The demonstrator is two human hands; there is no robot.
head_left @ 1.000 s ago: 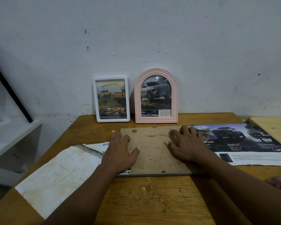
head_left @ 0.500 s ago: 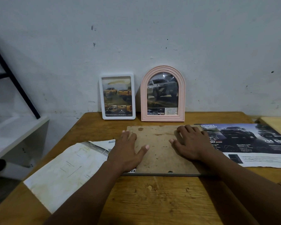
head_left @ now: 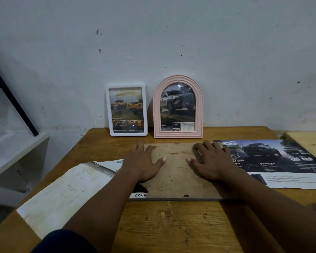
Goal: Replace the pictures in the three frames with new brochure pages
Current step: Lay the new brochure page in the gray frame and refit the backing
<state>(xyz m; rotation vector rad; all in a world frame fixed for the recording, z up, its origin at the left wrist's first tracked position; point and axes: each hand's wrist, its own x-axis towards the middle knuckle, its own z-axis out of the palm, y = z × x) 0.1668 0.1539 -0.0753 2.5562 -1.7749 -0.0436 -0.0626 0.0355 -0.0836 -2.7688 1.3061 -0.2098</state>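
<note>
A grey-edged picture frame with a stained brown backing board point(head_left: 175, 172) lay face down at centre on the worn wooden table point(head_left: 171, 225). The left hand point(head_left: 141, 166) and right hand point(head_left: 211, 164) pressed flat on it, fingers spread, gripping nothing. Above, a white rectangular frame point(head_left: 129, 134) and a pink arched frame point(head_left: 177, 133) leaned against the wall. A dark truck brochure page point(head_left: 281, 157) lay at right.

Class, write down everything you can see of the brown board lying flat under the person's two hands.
The brown board is a rectangle of stained fibreboard, as it looks, with a thin grey edge along its near side and a small dark notch there. It lies flat on the wooden table. The left hand and right hand rest on it, fingers spread. Its near left corner overlaps a printed page.
</note>
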